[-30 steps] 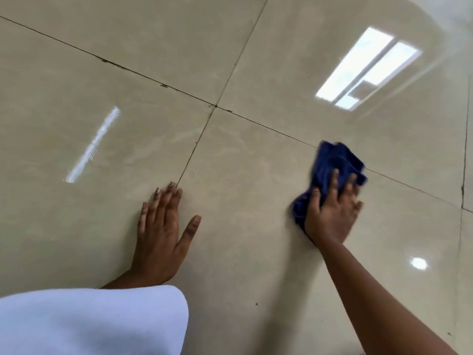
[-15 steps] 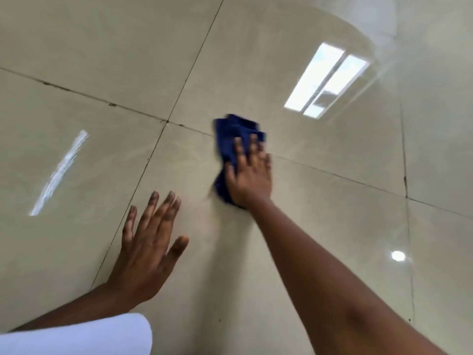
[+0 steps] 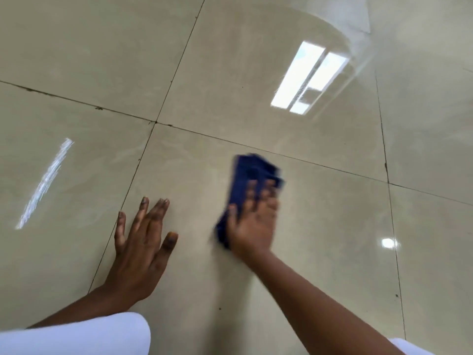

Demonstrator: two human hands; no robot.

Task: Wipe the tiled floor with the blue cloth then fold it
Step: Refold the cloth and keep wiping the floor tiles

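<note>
The right hand [image 3: 252, 224], blurred, presses flat with fingers straight on the bunched blue cloth [image 3: 252, 172], which lies on the glossy beige tiled floor [image 3: 320, 226] just below a grout line. The left hand [image 3: 139, 242] rests spread, palm down, beside it. A white sleeve [image 3: 76, 334] shows below.

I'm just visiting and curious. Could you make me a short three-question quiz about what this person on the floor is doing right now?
1. True or false: the right hand presses the blue cloth with straight fingers.
2. What does the left hand rest on? A) the cloth B) the tiled floor C) a bucket
3. Fill in: the cloth lies on the same tile as the ____ of the left hand.

Key
1. True; the hand looks blurred, so it seems to be mid-wipe.
2. B; it lies flat beside a grout line.
3. Thumb.
</note>
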